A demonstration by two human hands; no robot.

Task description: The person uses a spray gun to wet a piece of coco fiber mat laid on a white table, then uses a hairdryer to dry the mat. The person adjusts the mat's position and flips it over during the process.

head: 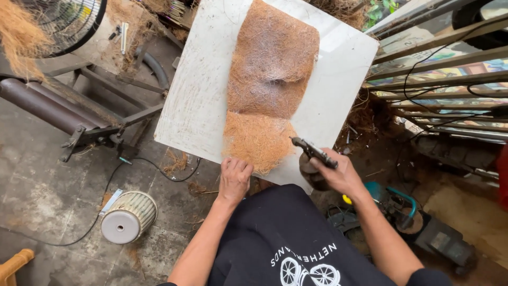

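Observation:
A long brown coconut-fibre mat (270, 74) lies on a white board (196, 100), its near end loose and fuzzy. My left hand (234, 177) rests closed at the board's near edge, touching the mat's near corner. My right hand (338, 172) holds a dark metal spray gun (313, 152) with a cup beneath it, its nozzle pointing at the near right edge of the mat.
A metal roller machine (58, 108) stands at the left with a fan above it. A small round motor (127, 217) and a black cable lie on the tiled floor. Wooden slats (439, 69) and a teal-handled machine (402, 204) are at the right.

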